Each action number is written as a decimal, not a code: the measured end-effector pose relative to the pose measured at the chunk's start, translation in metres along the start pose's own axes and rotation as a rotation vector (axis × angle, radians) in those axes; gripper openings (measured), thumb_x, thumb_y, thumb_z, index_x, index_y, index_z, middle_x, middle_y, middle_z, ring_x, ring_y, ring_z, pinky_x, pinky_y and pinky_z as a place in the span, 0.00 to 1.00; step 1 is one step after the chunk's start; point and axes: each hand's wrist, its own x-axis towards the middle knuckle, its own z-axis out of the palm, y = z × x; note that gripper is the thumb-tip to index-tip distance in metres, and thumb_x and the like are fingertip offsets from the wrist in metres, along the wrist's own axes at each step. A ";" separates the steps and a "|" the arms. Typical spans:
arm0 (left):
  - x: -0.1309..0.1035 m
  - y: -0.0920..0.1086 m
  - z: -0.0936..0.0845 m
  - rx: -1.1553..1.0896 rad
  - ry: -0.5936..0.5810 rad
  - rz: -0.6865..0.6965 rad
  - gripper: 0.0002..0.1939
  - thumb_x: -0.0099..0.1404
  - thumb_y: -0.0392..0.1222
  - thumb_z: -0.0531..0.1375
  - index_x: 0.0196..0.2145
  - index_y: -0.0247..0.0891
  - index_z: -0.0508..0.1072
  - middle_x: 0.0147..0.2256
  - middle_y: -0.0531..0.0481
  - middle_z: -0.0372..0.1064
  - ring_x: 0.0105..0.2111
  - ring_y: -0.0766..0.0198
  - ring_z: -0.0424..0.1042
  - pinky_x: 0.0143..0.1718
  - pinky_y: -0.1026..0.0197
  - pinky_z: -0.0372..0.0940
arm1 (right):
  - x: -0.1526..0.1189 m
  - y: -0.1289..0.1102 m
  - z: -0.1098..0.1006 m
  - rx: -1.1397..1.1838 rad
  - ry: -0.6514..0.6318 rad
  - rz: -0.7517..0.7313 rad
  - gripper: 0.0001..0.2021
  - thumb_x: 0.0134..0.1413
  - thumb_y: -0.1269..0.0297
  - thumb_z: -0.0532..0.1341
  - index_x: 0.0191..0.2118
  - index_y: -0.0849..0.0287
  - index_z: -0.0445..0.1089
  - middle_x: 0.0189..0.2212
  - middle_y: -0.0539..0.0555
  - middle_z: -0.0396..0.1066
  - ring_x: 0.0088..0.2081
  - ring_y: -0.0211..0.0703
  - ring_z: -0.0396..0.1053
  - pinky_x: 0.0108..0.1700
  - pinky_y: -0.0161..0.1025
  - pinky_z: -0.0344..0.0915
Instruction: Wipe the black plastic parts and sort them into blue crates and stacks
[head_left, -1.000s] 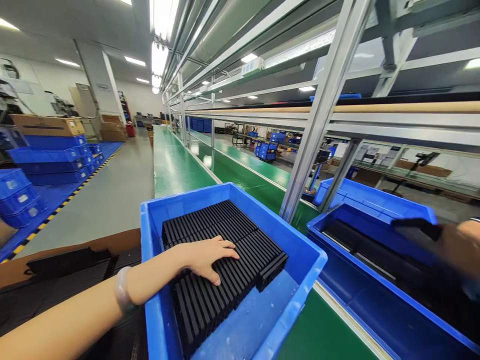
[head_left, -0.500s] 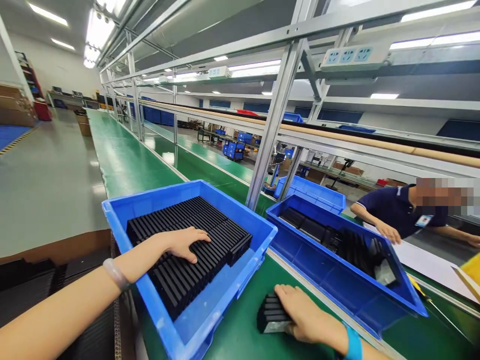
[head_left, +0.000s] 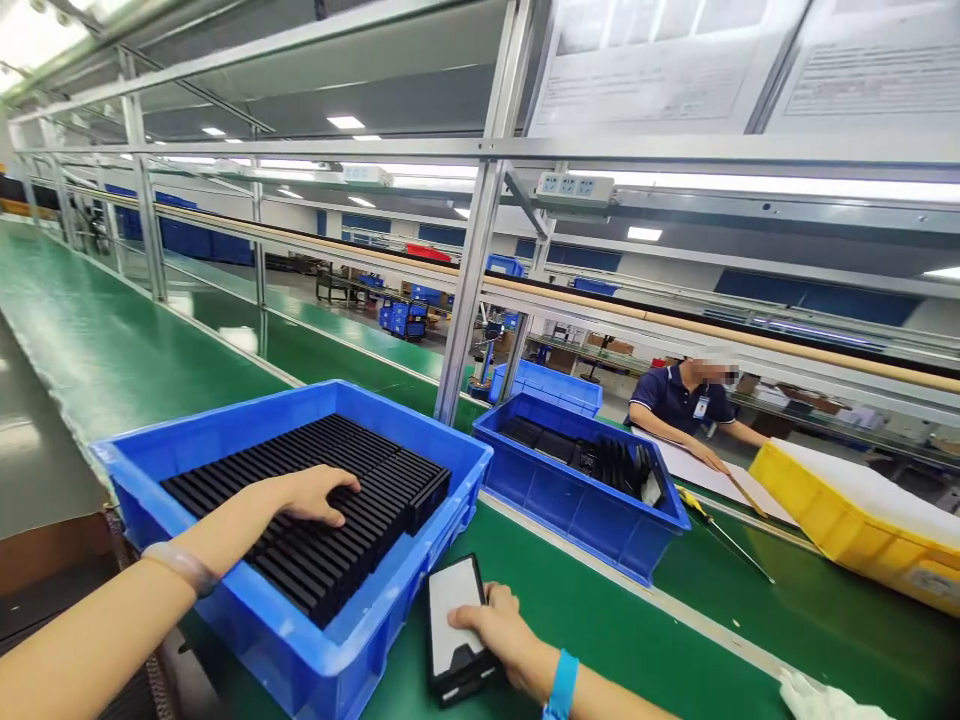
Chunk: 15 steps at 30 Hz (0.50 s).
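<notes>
My left hand (head_left: 319,495) lies on rows of thin black rectangular pieces (head_left: 360,450), its thumb and fingers apart. These pieces stand on edge, packed side by side in a large blue bin (head_left: 420,440). To the right of that bin, above the green bench, my right hand (head_left: 502,628) is closed around a stack of black rectangular cases (head_left: 457,625). The stack's top face is pale grey-white with a black frame, and the thumb presses on it. How many cases are in the stack is hidden.
A second blue bin (head_left: 570,520) holds more black pieces. A yellow bin (head_left: 847,510) and a yellow-handled screwdriver (head_left: 724,530) are farther right. A co-worker (head_left: 686,405) sits across the bench. A metal post (head_left: 469,290) rises behind the bins. White crumpled material (head_left: 825,695) lies at the near edge.
The view has swung right, bringing the yellow bin into sight. My right hand has turned the stack so its pale face shows instead of the edges. My left hand stays on the black rows.
</notes>
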 end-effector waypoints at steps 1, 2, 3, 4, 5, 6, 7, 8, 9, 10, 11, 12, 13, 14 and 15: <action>-0.001 0.001 0.000 0.000 0.003 0.000 0.33 0.49 0.45 0.61 0.54 0.36 0.69 0.55 0.43 0.69 0.55 0.54 0.68 0.56 0.59 0.60 | -0.002 0.002 0.000 -0.066 0.051 -0.021 0.29 0.41 0.58 0.65 0.50 0.66 0.63 0.54 0.68 0.61 0.60 0.62 0.57 0.60 0.56 0.53; -0.003 0.001 0.000 0.001 0.007 0.001 0.33 0.49 0.45 0.61 0.54 0.35 0.69 0.55 0.42 0.69 0.55 0.55 0.68 0.57 0.59 0.60 | -0.002 0.002 -0.005 -0.139 0.088 -0.047 0.33 0.40 0.58 0.67 0.53 0.68 0.61 0.57 0.69 0.58 0.62 0.64 0.53 0.62 0.57 0.49; -0.004 0.003 0.001 0.001 0.011 0.003 0.34 0.49 0.45 0.60 0.55 0.34 0.69 0.55 0.42 0.69 0.55 0.55 0.67 0.57 0.60 0.60 | 0.000 -0.001 -0.015 -0.207 0.108 -0.080 0.37 0.40 0.58 0.68 0.56 0.69 0.59 0.58 0.69 0.56 0.62 0.63 0.51 0.62 0.56 0.48; -0.006 0.005 0.001 0.001 0.016 0.005 0.34 0.49 0.44 0.60 0.55 0.33 0.69 0.55 0.41 0.68 0.55 0.55 0.67 0.58 0.59 0.59 | 0.005 -0.008 -0.029 -0.259 0.121 -0.121 0.38 0.42 0.57 0.68 0.58 0.69 0.58 0.58 0.68 0.57 0.62 0.61 0.52 0.62 0.54 0.50; -0.008 0.007 0.001 0.003 0.021 0.008 0.34 0.49 0.44 0.60 0.55 0.32 0.69 0.56 0.41 0.68 0.56 0.54 0.66 0.59 0.59 0.58 | 0.013 -0.017 -0.049 -0.307 0.139 -0.171 0.36 0.45 0.57 0.67 0.59 0.66 0.57 0.58 0.65 0.58 0.61 0.57 0.54 0.62 0.50 0.51; -0.010 0.010 0.000 0.006 0.026 0.008 0.35 0.48 0.43 0.61 0.55 0.31 0.68 0.56 0.39 0.67 0.57 0.53 0.65 0.60 0.58 0.57 | 0.023 -0.029 -0.074 -0.354 0.173 -0.222 0.32 0.50 0.57 0.65 0.59 0.63 0.58 0.58 0.62 0.59 0.61 0.53 0.55 0.62 0.47 0.52; -0.012 0.013 0.000 0.010 0.031 0.006 0.36 0.48 0.43 0.61 0.56 0.30 0.68 0.58 0.38 0.65 0.58 0.52 0.64 0.61 0.56 0.56 | 0.035 -0.042 -0.102 -0.401 0.225 -0.268 0.27 0.56 0.57 0.61 0.59 0.59 0.58 0.59 0.59 0.58 0.61 0.49 0.55 0.62 0.44 0.51; -0.014 0.015 0.001 0.016 0.033 0.001 0.36 0.48 0.43 0.61 0.57 0.29 0.67 0.59 0.37 0.63 0.59 0.51 0.63 0.61 0.55 0.56 | 0.048 -0.055 -0.133 -0.450 0.297 -0.293 0.24 0.59 0.58 0.58 0.60 0.56 0.58 0.60 0.57 0.56 0.62 0.47 0.52 0.63 0.43 0.49; -0.015 0.016 0.002 0.021 0.033 -0.005 0.37 0.49 0.42 0.60 0.57 0.29 0.66 0.59 0.36 0.62 0.59 0.51 0.62 0.61 0.54 0.56 | 0.063 -0.067 -0.163 -0.498 0.380 -0.285 0.23 0.61 0.58 0.57 0.61 0.55 0.56 0.62 0.58 0.53 0.64 0.48 0.49 0.65 0.46 0.46; -0.015 0.015 0.006 0.027 0.037 -0.012 0.36 0.51 0.42 0.58 0.58 0.29 0.65 0.60 0.36 0.61 0.60 0.51 0.62 0.61 0.53 0.56 | 0.077 -0.077 -0.192 -0.543 0.458 -0.235 0.24 0.62 0.59 0.57 0.62 0.57 0.54 0.63 0.60 0.51 0.65 0.52 0.46 0.65 0.51 0.44; -0.013 0.013 0.011 0.030 0.044 -0.018 0.35 0.52 0.42 0.57 0.58 0.29 0.65 0.60 0.36 0.60 0.59 0.51 0.62 0.61 0.53 0.56 | 0.091 -0.084 -0.217 -0.580 0.528 -0.147 0.26 0.62 0.59 0.57 0.63 0.58 0.52 0.63 0.62 0.49 0.65 0.56 0.45 0.65 0.56 0.43; -0.011 0.007 0.019 0.030 0.056 -0.023 0.34 0.53 0.43 0.56 0.58 0.30 0.66 0.59 0.36 0.61 0.59 0.51 0.63 0.61 0.53 0.57 | 0.104 -0.088 -0.238 -0.609 0.582 -0.036 0.28 0.61 0.57 0.58 0.63 0.60 0.52 0.63 0.64 0.48 0.65 0.60 0.45 0.64 0.61 0.43; -0.007 0.000 0.029 0.023 0.088 -0.020 0.33 0.54 0.43 0.55 0.57 0.31 0.67 0.59 0.37 0.62 0.59 0.51 0.63 0.61 0.52 0.57 | 0.116 -0.089 -0.253 -0.631 0.616 0.085 0.30 0.60 0.55 0.60 0.63 0.60 0.52 0.63 0.64 0.49 0.64 0.62 0.47 0.62 0.64 0.45; -0.002 -0.009 0.041 0.001 0.132 -0.009 0.31 0.55 0.45 0.54 0.56 0.33 0.69 0.58 0.37 0.63 0.58 0.49 0.64 0.60 0.51 0.59 | 0.126 -0.088 -0.262 -0.645 0.631 0.204 0.32 0.59 0.53 0.61 0.63 0.60 0.52 0.62 0.64 0.50 0.63 0.63 0.49 0.61 0.66 0.48; 0.004 -0.019 0.055 -0.024 0.170 -0.014 0.30 0.54 0.45 0.54 0.55 0.37 0.71 0.57 0.39 0.65 0.56 0.48 0.66 0.58 0.49 0.61 | 0.135 -0.085 -0.267 -0.654 0.630 0.309 0.33 0.57 0.51 0.62 0.63 0.59 0.52 0.62 0.64 0.51 0.62 0.63 0.52 0.59 0.66 0.51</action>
